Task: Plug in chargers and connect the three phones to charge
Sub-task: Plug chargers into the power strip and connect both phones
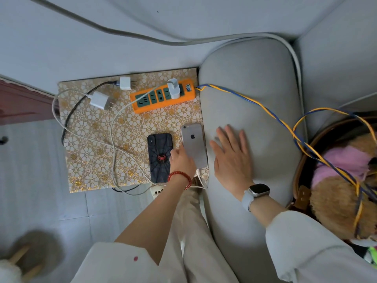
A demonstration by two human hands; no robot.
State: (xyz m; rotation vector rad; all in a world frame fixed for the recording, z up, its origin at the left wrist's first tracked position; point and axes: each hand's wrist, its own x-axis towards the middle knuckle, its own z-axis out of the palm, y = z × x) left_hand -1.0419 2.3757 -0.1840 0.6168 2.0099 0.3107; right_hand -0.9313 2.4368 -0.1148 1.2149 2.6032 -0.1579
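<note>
Power strip [163, 98]: orange, at the far edge of the patterned board [91, 152], beside the sofa arm [251, 94]. Its yellow-and-blue cord [255, 101] runs off over that arm.

Chargers, three counted.
- One white charger [174, 88] stands seated in a socket near the right end of the strip. Done.
- Second charger [100, 100], white, lies loose on the board left of the strip, prongs bare. Not plugged.
- Third charger [125, 83], white with a dark cable, lies loose at the board's far edge. Not plugged.

Cables: white and dark leads loop across the board toward its near edge.

Phones, two visible.
- Black phone [159, 152], spider case, face down on the board.
- Silver phone [194, 146], face down just beside it, against the sofa arm. Its near end is hidden by the wrist; a white lead seems to reach it, but connection cannot be confirmed.
- Third phone: not in view.

Left hand [181, 162]: fingers curled, touching the silver phone's near left edge, not clearly gripping it.
Right hand [230, 158]: flat on the sofa arm, fingers spread, holding nothing.

Progress, as judged: early. One charger in; two chargers and most phone connections remain.
</note>
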